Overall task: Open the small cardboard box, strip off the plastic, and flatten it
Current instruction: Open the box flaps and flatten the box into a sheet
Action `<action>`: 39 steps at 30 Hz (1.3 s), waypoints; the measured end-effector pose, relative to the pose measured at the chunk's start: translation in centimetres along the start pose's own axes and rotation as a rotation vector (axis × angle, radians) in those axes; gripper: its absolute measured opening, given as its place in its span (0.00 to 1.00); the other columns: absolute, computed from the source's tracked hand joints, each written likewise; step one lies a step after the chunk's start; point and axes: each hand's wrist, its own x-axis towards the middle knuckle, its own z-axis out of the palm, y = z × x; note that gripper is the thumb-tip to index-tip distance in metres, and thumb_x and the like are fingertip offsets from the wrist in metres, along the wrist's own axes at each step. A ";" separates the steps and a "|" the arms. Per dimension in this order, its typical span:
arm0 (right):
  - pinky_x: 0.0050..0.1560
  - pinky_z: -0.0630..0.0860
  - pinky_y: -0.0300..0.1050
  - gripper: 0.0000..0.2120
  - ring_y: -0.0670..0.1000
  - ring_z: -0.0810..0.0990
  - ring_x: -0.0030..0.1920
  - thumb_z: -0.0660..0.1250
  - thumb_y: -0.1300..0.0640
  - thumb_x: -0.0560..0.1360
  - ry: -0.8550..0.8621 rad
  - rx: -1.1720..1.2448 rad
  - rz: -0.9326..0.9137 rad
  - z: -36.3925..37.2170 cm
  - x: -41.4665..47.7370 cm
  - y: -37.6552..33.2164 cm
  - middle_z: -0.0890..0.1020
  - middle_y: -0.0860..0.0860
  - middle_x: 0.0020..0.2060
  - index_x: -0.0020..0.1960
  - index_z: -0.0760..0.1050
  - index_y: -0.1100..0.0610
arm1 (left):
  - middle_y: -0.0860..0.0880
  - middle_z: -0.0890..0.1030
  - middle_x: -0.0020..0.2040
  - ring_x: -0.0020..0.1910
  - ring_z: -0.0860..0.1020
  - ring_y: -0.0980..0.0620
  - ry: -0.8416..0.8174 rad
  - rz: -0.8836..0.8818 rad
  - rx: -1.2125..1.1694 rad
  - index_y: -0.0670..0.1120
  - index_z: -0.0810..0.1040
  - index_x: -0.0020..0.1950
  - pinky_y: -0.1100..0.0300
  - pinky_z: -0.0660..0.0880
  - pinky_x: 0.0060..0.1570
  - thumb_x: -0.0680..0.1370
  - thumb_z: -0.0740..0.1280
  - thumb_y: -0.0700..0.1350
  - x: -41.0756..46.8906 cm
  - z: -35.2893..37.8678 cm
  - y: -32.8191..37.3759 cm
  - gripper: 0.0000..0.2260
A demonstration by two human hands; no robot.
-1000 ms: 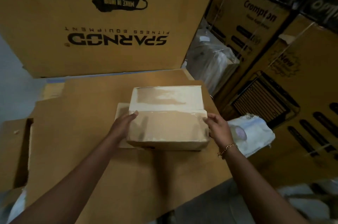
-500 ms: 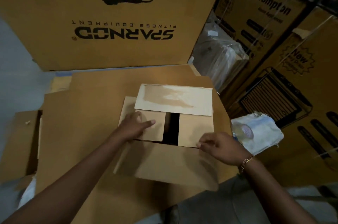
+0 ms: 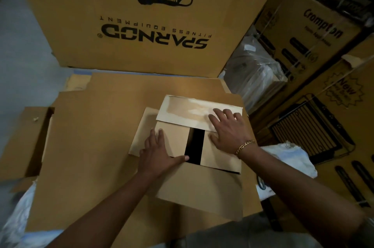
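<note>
Now both my hands are flat on the small brown cardboard box (image 3: 182, 158), which sits on a big flattened brown cardboard sheet (image 3: 97, 146) in the middle of the scene. My left hand (image 3: 156, 155) lies palm down on the left inner flap (image 3: 175, 138), fingers spread and straight, thumb tip at the edge of the dark gap (image 3: 194, 146) between the two inner flaps; it grips nothing. My right hand (image 3: 228, 128), also splayed and pinching nothing, presses across the right inner flap (image 3: 214, 156) and the far outer flap (image 3: 188, 111), which is folded back and shows a pale shiny patch, tape or plastic, can't tell which. A gold chain bracelet (image 3: 244, 146) is on my right wrist. Near outer flap (image 3: 202, 185) hangs open toward me.

Far side: large tan carton printed upside down SPARNOD FITNESS EQUIPMENT (image 3: 141, 15). Right: stacked brown Crompton cartons (image 3: 315, 31), clear plastic-wrapped bundle (image 3: 257, 69) between them and the big carton. Crumpled white plastic bag (image 3: 291, 156) just right of the box, behind my right forearm.
</note>
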 end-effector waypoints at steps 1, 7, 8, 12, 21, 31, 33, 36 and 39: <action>0.60 0.69 0.57 0.29 0.59 0.72 0.65 0.60 0.38 0.73 -0.013 -0.028 -0.042 0.0 0.8 0.3 0.72 0.55 0.71 0.69 0.68 0.53 | 0.47 0.42 0.82 0.80 0.49 0.42 0.009 0.002 0.003 0.50 0.40 0.81 0.37 0.59 0.71 0.58 0.61 0.82 -0.1 0.1 -0.1 0.64; 0.55 0.67 0.55 0.14 0.58 0.75 0.54 0.64 0.48 0.73 0.459 -0.062 -0.156 -3.9 5.0 3.8 0.81 0.53 0.54 0.55 0.75 0.54 | 0.47 0.40 0.82 0.80 0.48 0.43 0.022 0.000 -0.012 0.51 0.40 0.81 0.39 0.59 0.72 0.58 0.61 0.82 -0.5 0.3 -0.4 0.63; 0.55 0.66 0.55 0.13 0.59 0.74 0.54 0.65 0.51 0.72 0.495 -0.058 -0.095 -4.7 6.0 4.8 0.80 0.54 0.55 0.56 0.75 0.54 | 0.48 0.40 0.82 0.80 0.47 0.44 0.020 -0.002 -0.022 0.52 0.39 0.81 0.39 0.59 0.73 0.58 0.61 0.82 -0.7 0.4 -0.4 0.63; 0.56 0.66 0.56 0.13 0.60 0.71 0.56 0.63 0.54 0.74 0.246 -0.114 0.177 -4.8 10.8 6.6 0.76 0.57 0.56 0.57 0.78 0.53 | 0.51 0.39 0.82 0.80 0.47 0.45 0.045 0.001 -0.035 0.54 0.36 0.81 0.40 0.60 0.74 0.58 0.61 0.82 -1.9 1.0 -1.0 0.63; 0.60 0.66 0.67 0.47 0.63 0.71 0.66 0.48 0.20 0.67 -0.249 0.130 0.418 -0.5 9.6 0.1 0.74 0.57 0.67 0.71 0.68 0.53 | 0.45 0.42 0.82 0.81 0.45 0.43 0.096 -0.063 0.095 0.47 0.45 0.82 0.41 0.53 0.74 0.61 0.53 0.84 -1.5 0.4 1.2 0.61; 0.68 0.71 0.56 0.38 0.58 0.70 0.71 0.70 0.56 0.74 0.039 0.890 0.444 -3.4 3.6 5.9 0.68 0.53 0.75 0.80 0.56 0.52 | 0.48 0.75 0.69 0.62 0.75 0.48 0.105 0.093 -0.428 0.48 0.69 0.74 0.49 0.75 0.59 0.71 0.61 0.60 -0.5 -5.0 0.9 0.33; 0.61 0.77 0.58 0.32 0.55 0.77 0.61 0.70 0.57 0.76 0.087 1.091 0.620 -3.2 0.1 8.9 0.74 0.49 0.66 0.77 0.62 0.48 | 0.43 0.82 0.57 0.53 0.80 0.45 0.220 -0.082 -0.711 0.44 0.77 0.68 0.51 0.78 0.50 0.79 0.64 0.47 0.0 -7.4 -2.4 0.19; 0.52 0.80 0.56 0.18 0.58 0.83 0.49 0.70 0.58 0.76 -0.072 1.303 0.820 -1.6 -4.0 11.4 0.83 0.58 0.56 0.65 0.76 0.56 | 0.41 0.82 0.46 0.43 0.82 0.41 0.196 -0.298 -0.888 0.42 0.81 0.58 0.54 0.82 0.35 0.80 0.66 0.39 0.6 -9.6 -6.0 0.09; 0.52 0.80 0.55 0.08 0.59 0.84 0.46 0.72 0.58 0.75 -0.182 1.301 0.798 -1.2 -5.4 11.2 0.85 0.61 0.50 0.53 0.81 0.59 | 0.39 0.80 0.45 0.30 0.81 0.47 0.091 -0.273 -0.913 0.42 0.79 0.51 0.56 0.82 0.31 0.80 0.67 0.39 0.9 -10.6 -5.2 0.03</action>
